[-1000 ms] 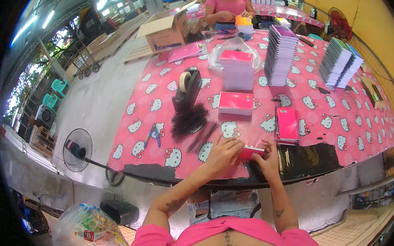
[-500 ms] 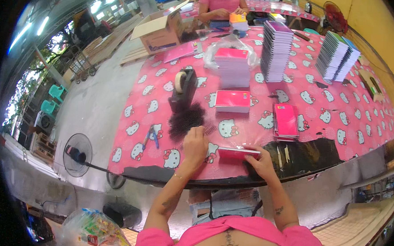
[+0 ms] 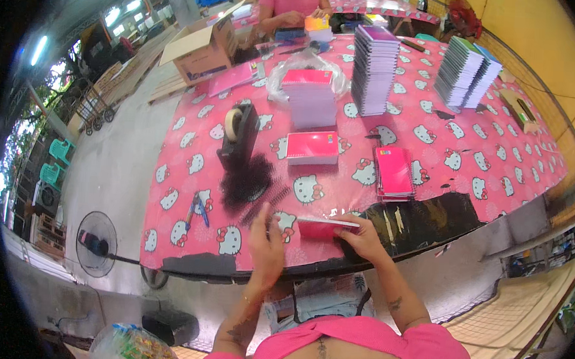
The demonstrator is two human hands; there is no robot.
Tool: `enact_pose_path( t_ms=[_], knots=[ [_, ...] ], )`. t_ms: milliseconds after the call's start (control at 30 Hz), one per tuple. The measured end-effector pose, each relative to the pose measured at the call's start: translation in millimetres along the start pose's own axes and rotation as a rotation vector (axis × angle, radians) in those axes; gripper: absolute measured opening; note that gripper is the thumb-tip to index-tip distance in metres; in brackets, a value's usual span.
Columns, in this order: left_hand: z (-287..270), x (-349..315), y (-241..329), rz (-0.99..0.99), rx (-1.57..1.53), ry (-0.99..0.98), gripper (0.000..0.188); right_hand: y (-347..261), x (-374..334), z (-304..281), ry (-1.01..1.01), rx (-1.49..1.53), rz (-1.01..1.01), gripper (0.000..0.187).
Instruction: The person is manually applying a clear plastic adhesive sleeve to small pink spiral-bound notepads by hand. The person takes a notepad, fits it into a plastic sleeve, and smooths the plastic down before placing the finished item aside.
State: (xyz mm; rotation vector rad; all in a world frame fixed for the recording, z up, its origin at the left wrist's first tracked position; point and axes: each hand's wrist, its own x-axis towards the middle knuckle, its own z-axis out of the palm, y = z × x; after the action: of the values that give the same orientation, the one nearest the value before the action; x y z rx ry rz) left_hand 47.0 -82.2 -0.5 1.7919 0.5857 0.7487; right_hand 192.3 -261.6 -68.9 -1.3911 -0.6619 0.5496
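Note:
My right hand (image 3: 360,238) grips a small pad with a pink-red cover (image 3: 324,229), standing on its long edge near the table's front, white pages along its top. My left hand (image 3: 266,248) is raised just left of the pad, fingers apart; nothing plainly shows between them. Beyond its fingertips a loose black spiral coil (image 3: 275,195) lies on the table beside a tangled heap of black coils (image 3: 245,182). Ahead of the pad lies a low stack of pink-covered pads (image 3: 312,148). Right of that rest pink spiral notebooks (image 3: 395,172).
A tape dispenser (image 3: 239,135) and blue-handled pliers (image 3: 199,209) lie on the left. Farther back stand a tall pad stack (image 3: 309,102), a notebook tower (image 3: 374,73) and a cardboard box (image 3: 203,51). Another person (image 3: 290,4) works across the table. A fan (image 3: 95,242) stands at the left corner.
My left hand has drawn back from the coils toward me, and its fingers have spread. The right hand still holds the pad. The whole view has shifted slightly.

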Motion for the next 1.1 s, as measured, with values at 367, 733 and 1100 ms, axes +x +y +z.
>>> enact_pose_path(
  t_ms=[367,733,1100],
  knots=[
    [-12,7,-22,0.352,0.309,-0.086,0.02,-5,2,4,-0.004,0.044,0.019,0.026],
    [-12,17,-31,0.124,0.321,-0.213,0.017,-5,0,4,-0.015,0.036,0.024,0.021],
    [-40,33,-20,0.448,0.416,-0.595,0.025,-18,-19,15,-0.067,0.048,0.051,0.021]
  ],
)
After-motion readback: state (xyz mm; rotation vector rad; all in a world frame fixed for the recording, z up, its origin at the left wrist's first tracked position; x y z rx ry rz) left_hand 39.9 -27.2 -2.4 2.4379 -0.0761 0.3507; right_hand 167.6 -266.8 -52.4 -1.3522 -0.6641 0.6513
